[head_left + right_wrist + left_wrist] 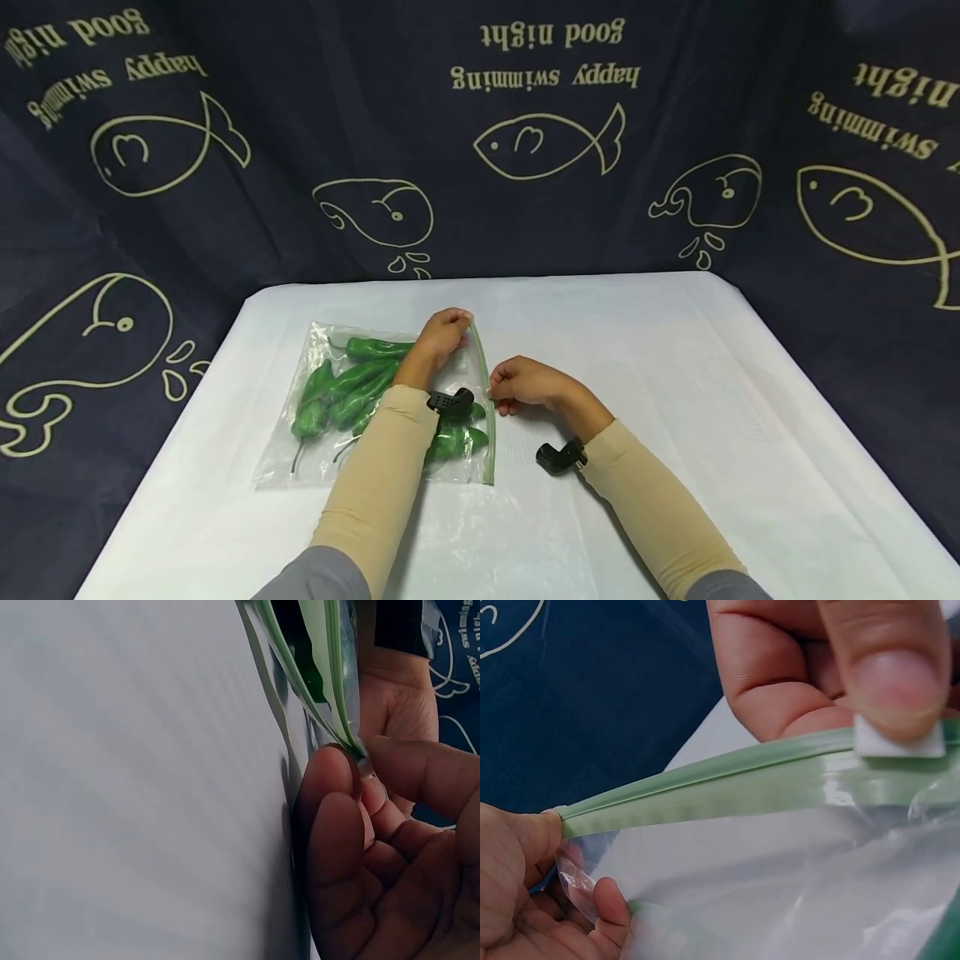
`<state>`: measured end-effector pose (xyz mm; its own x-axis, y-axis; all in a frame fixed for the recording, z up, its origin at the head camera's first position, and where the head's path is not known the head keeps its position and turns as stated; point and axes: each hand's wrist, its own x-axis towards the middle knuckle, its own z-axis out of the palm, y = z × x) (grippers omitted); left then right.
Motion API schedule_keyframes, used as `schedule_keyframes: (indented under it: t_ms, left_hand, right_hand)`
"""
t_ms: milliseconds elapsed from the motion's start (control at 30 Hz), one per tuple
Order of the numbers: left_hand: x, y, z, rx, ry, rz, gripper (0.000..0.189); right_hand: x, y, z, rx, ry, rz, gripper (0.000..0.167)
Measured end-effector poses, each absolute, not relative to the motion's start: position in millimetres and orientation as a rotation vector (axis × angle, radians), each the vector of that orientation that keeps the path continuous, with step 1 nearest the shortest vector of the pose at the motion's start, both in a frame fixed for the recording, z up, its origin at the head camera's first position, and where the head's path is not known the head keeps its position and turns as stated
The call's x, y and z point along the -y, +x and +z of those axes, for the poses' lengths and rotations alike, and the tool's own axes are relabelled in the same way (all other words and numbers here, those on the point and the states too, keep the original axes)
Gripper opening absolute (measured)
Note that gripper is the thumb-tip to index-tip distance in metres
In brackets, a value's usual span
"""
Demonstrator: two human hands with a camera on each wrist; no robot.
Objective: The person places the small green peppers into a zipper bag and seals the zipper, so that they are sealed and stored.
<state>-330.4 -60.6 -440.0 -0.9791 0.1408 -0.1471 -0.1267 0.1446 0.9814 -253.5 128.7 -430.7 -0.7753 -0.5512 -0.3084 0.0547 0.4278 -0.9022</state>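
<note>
A clear zip bag (311,473) with several green peppers (363,385) inside lies flat on the left half of the table. Its green zip strip (488,442) runs along the right side. My left hand (444,335) pinches the far corner of that strip between thumb and fingers. Partway along the strip, my right hand (529,382) pinches a white slider (898,739) between thumb and forefinger. Between the two hands the zip looks pressed together in the left wrist view. Past the slider, the two green strips (334,667) spread apart in the right wrist view.
A white cloth covers the table (675,367). Behind and at both sides hangs a dark blue curtain (420,100) printed with fish and lettering. Each wrist wears a black camera mount (561,457).
</note>
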Motion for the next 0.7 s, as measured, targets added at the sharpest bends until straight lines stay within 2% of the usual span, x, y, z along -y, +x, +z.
schedule_keyframes:
  t_ms: [700]
  left_hand:
    - [60.5,-330.7,-438.2,-2.211,0.011,1.929,0.028]
  right_hand:
    - [-130.6,-246.7,-434.7,-2.119,-0.488,-1.284,0.013]
